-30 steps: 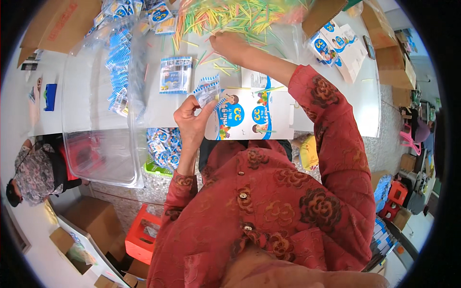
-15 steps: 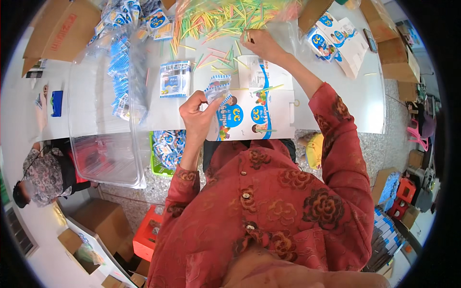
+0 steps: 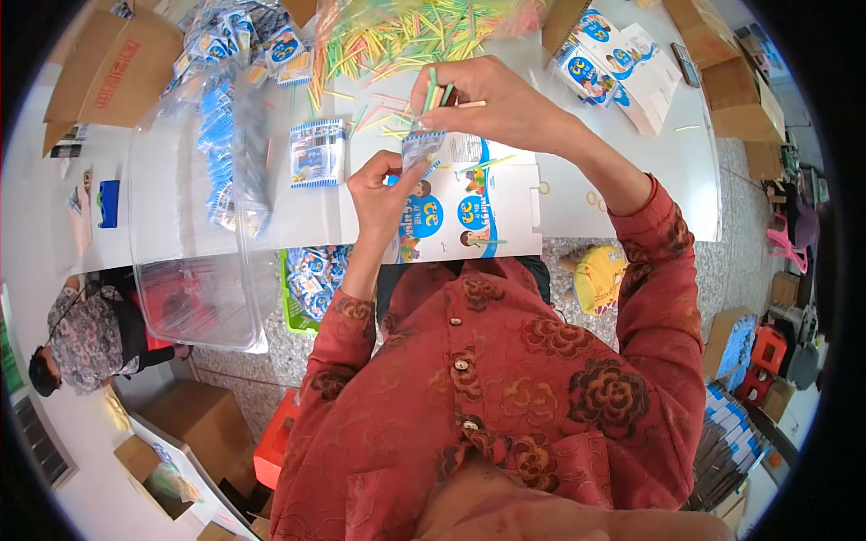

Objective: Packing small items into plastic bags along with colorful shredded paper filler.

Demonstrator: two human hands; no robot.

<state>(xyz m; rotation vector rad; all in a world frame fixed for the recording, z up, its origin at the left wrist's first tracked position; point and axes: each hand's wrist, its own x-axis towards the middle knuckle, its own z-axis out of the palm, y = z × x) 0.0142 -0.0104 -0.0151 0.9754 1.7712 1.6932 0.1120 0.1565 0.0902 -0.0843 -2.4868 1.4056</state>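
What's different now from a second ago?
The right hand has come away from the pile of coloured sticks toward the small blue-striped packet, and now grips several sticks at its upper end. The left hand still pinches that packet. The flat printed white carton and the other striped packet stayed put.

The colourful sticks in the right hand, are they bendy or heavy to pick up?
The sticks are probably stiffish: they jut straight from the right hand. They look thin, so likely light. A push might scatter the loose pile, whose sticks lie every which way.
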